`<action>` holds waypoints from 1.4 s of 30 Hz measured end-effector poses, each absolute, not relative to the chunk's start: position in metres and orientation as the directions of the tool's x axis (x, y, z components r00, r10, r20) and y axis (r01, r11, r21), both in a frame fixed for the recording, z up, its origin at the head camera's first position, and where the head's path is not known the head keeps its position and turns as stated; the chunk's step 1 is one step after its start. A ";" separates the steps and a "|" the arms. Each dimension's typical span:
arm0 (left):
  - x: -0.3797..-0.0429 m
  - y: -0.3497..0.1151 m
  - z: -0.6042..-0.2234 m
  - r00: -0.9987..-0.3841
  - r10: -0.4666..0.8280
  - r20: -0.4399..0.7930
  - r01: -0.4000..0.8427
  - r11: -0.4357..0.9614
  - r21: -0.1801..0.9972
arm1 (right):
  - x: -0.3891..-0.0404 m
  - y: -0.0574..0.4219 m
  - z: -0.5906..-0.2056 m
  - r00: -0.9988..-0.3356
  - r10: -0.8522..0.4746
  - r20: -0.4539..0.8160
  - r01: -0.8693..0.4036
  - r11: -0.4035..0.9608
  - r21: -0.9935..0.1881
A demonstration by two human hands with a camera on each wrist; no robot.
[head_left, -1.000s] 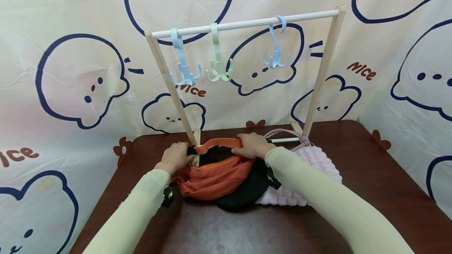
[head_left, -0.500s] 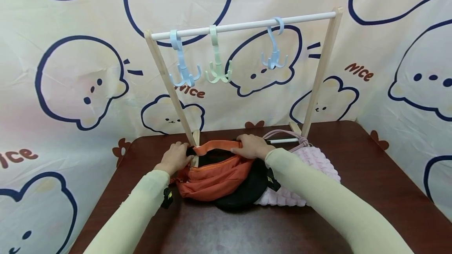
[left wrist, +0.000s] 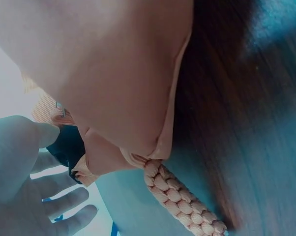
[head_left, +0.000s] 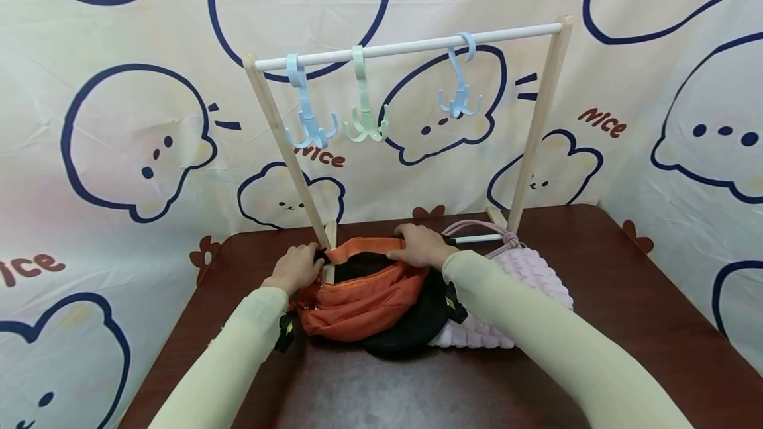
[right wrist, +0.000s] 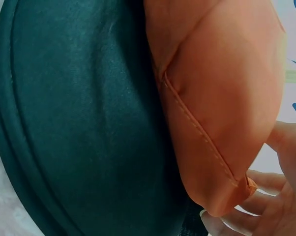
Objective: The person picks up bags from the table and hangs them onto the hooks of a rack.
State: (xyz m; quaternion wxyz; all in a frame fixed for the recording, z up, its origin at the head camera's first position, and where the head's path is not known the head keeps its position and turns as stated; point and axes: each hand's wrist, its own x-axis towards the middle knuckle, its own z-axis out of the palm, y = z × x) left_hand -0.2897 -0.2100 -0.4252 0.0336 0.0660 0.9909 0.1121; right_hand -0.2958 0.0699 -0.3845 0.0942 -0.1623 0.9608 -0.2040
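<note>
An orange waist bag (head_left: 360, 303) lies on the table, its orange strap (head_left: 365, 245) arched above the zipped body. At its left end my left hand (head_left: 295, 269) pinches the black buckle (left wrist: 69, 145) between thumb and fingers. My right hand (head_left: 420, 245) grips the strap side at the bag's right end, fingers curled over it. Under and beside the bag lies a black item with a curved, stitched edge like a cap's brim (right wrist: 79, 118); the rest of it is hidden. In the left wrist view an orange braided cord (left wrist: 180, 196) hangs from the bag's corner.
Behind stands a wooden rack with a white rod (head_left: 411, 48). Two blue hooks (head_left: 311, 126) (head_left: 459, 101) and a green hook (head_left: 365, 121) hang from it. A pink puffy bag (head_left: 536, 273) with a knotted cord lies right, partly behind my right arm, on the brown table (head_left: 620, 323).
The head view has tilted slightly, so the rack sits a little lower in it. Both hands keep their holds on the waist bag, which stays almost still.
</note>
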 end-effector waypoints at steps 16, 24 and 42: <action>-0.296 -0.210 -0.431 -0.987 0.140 -0.074 0.121 0.969 0.214 | -0.299 0.065 -0.385 -0.941 -0.321 -0.107 -0.245 0.864 -0.440; -0.297 -0.213 -0.434 -0.990 0.136 -0.046 0.123 0.968 0.217 | -0.298 0.065 -0.383 -0.937 -0.334 -0.100 -0.256 0.853 -0.454; -0.295 -0.218 -0.431 -0.986 0.148 -0.080 0.125 0.963 0.239 | -0.297 0.062 -0.388 -0.945 -0.320 -0.072 -0.251 0.846 -0.470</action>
